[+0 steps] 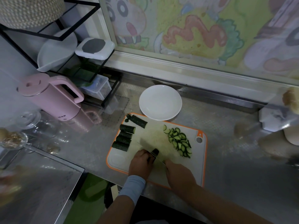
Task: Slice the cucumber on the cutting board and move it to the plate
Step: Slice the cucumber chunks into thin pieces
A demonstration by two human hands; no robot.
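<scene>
Slicing is under way: a cucumber piece [155,152] is held down under the curled fingers of the left hand [141,163], and the knife [160,160], blade blurred, is gripped by the right hand [178,173] just beside it. On the cutting board [118,160], slices [179,141] are heaped beyond the knife hand, uncut chunks [123,137] beyond the left. The plate [160,102], farther off, is not yet loaded. Close, steady cuts are called for next. The label on the pink kettle [53,101] cannot be read.
</scene>
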